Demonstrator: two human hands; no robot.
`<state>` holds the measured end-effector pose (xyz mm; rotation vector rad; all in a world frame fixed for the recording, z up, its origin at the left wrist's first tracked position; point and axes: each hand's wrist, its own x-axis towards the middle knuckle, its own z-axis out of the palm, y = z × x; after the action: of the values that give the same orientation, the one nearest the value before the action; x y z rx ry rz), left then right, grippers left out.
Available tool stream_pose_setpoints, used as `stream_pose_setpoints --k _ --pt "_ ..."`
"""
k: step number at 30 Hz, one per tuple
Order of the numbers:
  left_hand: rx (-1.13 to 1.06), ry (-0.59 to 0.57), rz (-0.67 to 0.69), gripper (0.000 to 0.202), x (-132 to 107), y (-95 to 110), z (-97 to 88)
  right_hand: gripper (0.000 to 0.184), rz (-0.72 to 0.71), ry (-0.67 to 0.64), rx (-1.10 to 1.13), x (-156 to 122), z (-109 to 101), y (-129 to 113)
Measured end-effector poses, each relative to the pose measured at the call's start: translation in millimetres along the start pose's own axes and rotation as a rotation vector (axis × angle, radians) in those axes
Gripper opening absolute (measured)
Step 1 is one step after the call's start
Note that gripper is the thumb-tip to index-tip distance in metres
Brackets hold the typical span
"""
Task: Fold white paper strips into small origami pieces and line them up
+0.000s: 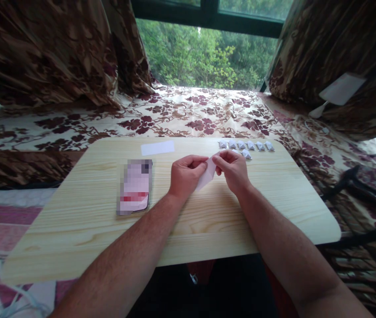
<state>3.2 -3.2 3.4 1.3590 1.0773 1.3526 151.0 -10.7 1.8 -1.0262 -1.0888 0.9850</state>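
Both my hands meet over the middle of a light wooden table [85,229]. My left hand [185,173] and my right hand [233,170] each pinch one end of a small white slip of paper [206,175], held just above the tabletop. Their fingers are closed on it. Beyond my right hand lies a row of several small folded white paper pieces [245,145]. A flat white paper strip [157,148] lies at the far edge, left of my hands.
A phone [135,186] lies face up on the table to the left of my left hand. Floral bedding [188,115] surrounds the table, with brown curtains and a window behind. A dark cable and device [366,185] rest at the right.
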Motion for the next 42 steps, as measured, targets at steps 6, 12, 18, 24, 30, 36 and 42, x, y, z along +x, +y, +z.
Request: stream_pose_setpoints --k 6,12,18,24,30,36,42 --pt "-0.009 -0.009 -0.007 0.019 -0.4 0.5 0.4 0.026 0.007 0.020 -0.019 1.1 -0.6 1.4" --pt "-0.003 -0.003 -0.016 0.019 -0.6 1.6 0.5 0.025 0.002 0.009 0.008 1.6 -1.3 2.0" --pt "-0.006 -0.005 -0.004 0.019 -0.5 0.7 0.4 0.023 -0.002 0.002 0.019 1.3 -1.9 0.7" --pt "0.018 -0.018 0.007 0.020 -0.2 -1.4 -0.2 0.023 0.001 -0.047 -0.029 -0.6 -1.3 0.2" --pt "0.039 -0.039 0.032 0.020 -0.5 -1.7 -0.2 0.028 -0.029 0.002 -0.059 -1.1 -0.5 0.1" --pt "0.051 -0.036 0.022 0.021 -0.5 -0.2 0.2 0.024 -0.035 0.040 -0.054 -0.4 0.3 0.5" --pt "0.058 -0.036 0.028 0.020 -0.7 -0.4 -0.3 0.020 -0.027 0.051 0.001 -0.4 0.0 0.1"
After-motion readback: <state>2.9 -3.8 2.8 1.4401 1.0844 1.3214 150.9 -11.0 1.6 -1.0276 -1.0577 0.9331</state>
